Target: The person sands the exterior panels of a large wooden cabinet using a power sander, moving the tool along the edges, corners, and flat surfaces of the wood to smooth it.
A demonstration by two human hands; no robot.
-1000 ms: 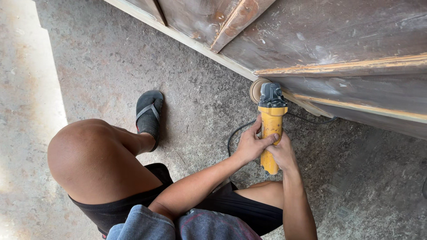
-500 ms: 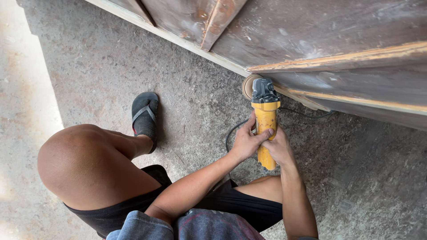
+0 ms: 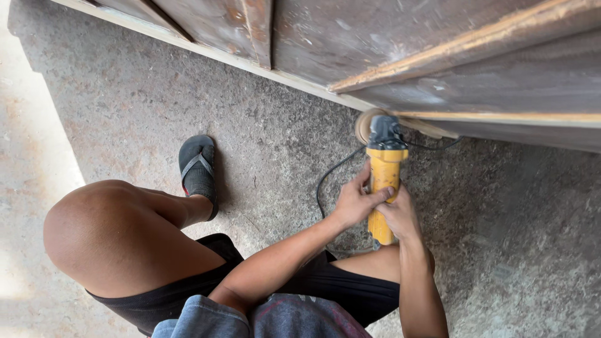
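A yellow angle grinder [image 3: 384, 178] with a dark head and a round sanding disc [image 3: 363, 125] points away from me at the lower edge of a brown wooden panel [image 3: 451, 56]. My left hand [image 3: 354, 203] grips the yellow body from the left. My right hand [image 3: 397, 216] wraps the body from the right, lower down. The disc sits against the pale wooden edge strip [image 3: 432, 128] of the panel.
A black power cord [image 3: 325, 181] loops on the rough concrete floor [image 3: 513, 225] beside the grinder. My bent left knee [image 3: 106, 231] and foot in a dark flip-flop [image 3: 198, 169] are at the left. Sunlit ground lies far left.
The view has shifted slightly, so the grinder and hands sit a little left and lower in frame. Both hands keep their grip on the grinder at the panel edge.
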